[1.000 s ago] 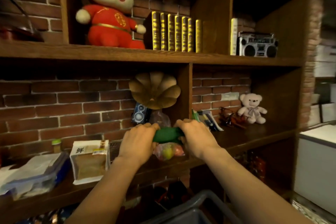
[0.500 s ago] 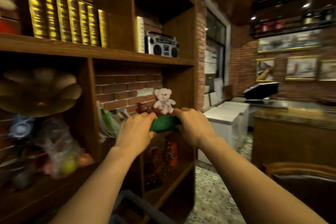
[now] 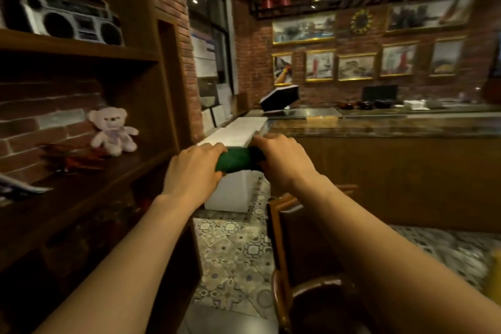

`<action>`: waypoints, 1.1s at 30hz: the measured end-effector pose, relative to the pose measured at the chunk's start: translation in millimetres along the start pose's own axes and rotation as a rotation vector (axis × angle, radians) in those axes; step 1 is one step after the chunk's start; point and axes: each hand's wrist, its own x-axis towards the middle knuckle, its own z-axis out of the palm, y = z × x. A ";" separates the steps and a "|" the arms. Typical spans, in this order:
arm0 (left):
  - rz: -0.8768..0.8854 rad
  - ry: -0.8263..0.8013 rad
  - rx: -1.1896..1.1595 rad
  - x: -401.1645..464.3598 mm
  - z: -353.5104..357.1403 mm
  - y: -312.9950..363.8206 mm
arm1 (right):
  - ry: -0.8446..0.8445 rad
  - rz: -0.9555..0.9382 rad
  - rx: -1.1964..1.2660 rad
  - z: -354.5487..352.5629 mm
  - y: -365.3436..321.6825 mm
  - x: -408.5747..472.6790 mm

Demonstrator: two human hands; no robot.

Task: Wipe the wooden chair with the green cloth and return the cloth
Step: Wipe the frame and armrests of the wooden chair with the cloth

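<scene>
Brick-walled room, head view: wooden shelf unit (image 3: pixel 81 198) at left carrying a boombox (image 3: pixel 65 20) above and a pale teddy bear (image 3: pixel 112 130) below; framed pictures on the far wall. Green cloth (image 3: pixel 238 159) is bunched and held in the air at centre between both hands. Left hand (image 3: pixel 193 171) and right hand (image 3: pixel 284 158): fingers curled tight around the cloth's ends. Wooden chair (image 3: pixel 282 252) stands near right, below the right forearm, on patterned tile floor (image 3: pixel 233 252).
</scene>
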 end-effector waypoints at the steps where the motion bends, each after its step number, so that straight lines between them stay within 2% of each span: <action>1: 0.014 -0.005 -0.019 5.9 11.0 10.2 | -0.001 0.016 -0.005 3.0 14.3 -5.9; 7: 0.078 -0.092 -0.129 21.5 87.3 57.5 | -0.107 0.131 0.007 38.6 76.0 -46.0; 13: 0.102 -0.196 -0.236 19.9 179.9 71.4 | -0.243 0.211 -0.007 103.5 113.5 -70.8; 23: 0.115 -0.420 -0.375 7.4 365.1 44.9 | -0.422 0.379 0.033 277.2 149.7 -95.8; 33: 0.111 -0.687 -0.408 -74.2 541.8 47.2 | -0.676 0.527 0.098 437.3 164.6 -178.9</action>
